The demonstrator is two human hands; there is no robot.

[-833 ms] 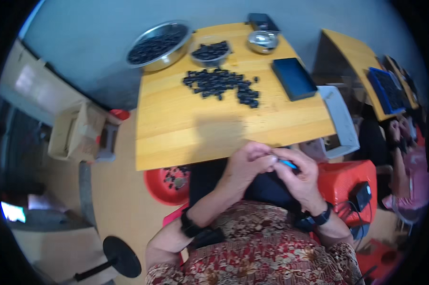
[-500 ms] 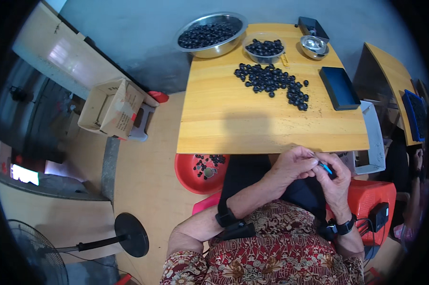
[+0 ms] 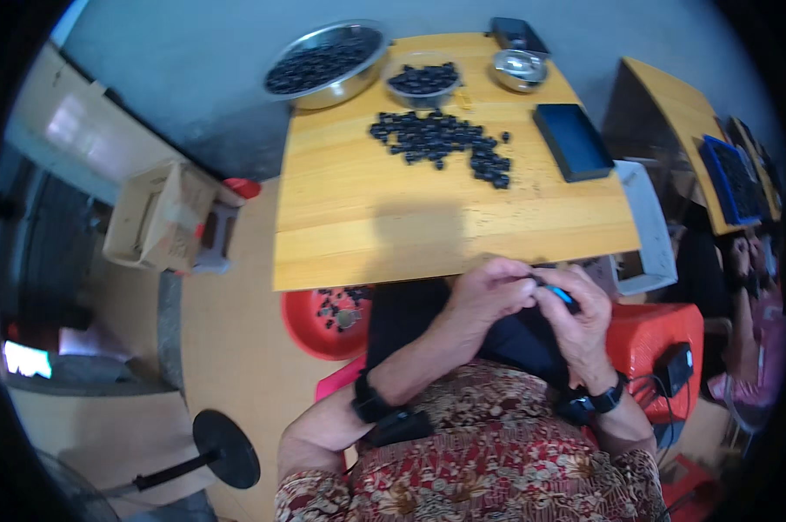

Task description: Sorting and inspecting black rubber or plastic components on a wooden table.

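Note:
Close together just off the table's near edge, above my lap, are both of my hands. My left hand is closed in a pinch, and what sits between its fingertips is mostly hidden, only something dark showing. My right hand is closed around a small bright-blue tool, its tip pointing toward the left fingertips. Past them, a loose pile of small round black pieces lies on the wooden table. A clear plastic bowl and a large steel basin behind it hold more such pieces.
An empty-looking dark tray, a small steel bowl and another dark tray stand at the table's right. Below its near edge is a red basin with black pieces. A cardboard box and fan base are leftward; another person sits far right.
The whole scene has shifted left and slightly tilted as my head moved. My hands stay together, with the blue tool still in the right one; the finger poses differ only slightly.

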